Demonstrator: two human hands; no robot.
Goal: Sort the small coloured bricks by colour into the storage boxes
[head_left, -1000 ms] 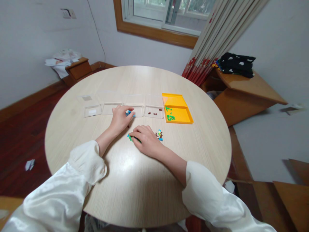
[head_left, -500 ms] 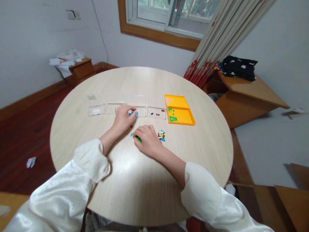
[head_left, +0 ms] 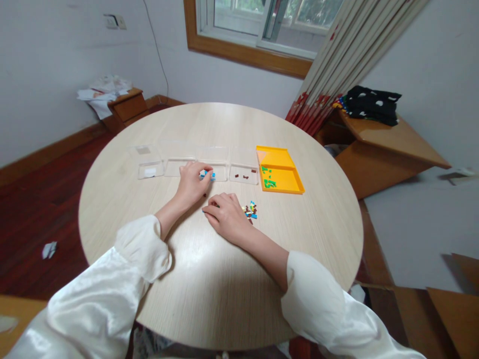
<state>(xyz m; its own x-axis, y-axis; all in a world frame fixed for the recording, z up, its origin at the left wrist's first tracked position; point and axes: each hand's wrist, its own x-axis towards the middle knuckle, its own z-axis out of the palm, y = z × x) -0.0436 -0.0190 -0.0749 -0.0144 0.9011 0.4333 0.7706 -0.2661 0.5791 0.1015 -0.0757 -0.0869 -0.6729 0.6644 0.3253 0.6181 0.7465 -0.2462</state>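
Observation:
My left hand [head_left: 191, 183] rests on the round wooden table [head_left: 224, 279] with its fingertips pinched on small blue pieces [head_left: 207, 174] at the front of a clear plastic box [head_left: 213, 163]. My right hand [head_left: 226, 215] lies curled, palm down, just in front; its fingers cover some small pieces, and what they hold is hidden. A little pile of mixed blue, brown and green pieces [head_left: 250, 211] lies by its knuckles. An orange tray [head_left: 281, 171] with green pieces stands to the right. Another clear box [head_left: 243, 172] holds brown pieces.
Two more clear boxes [head_left: 149, 162] stand in the row to the left. A wooden desk [head_left: 385, 139] with dark cloth is at the right, beside a striped curtain. A low cabinet [head_left: 123, 104] with papers stands by the left wall.
My right hand has curled over the green pieces that showed by its fingers, so they are now hidden. My left hand stays at the blue pieces. The view shifted slightly.

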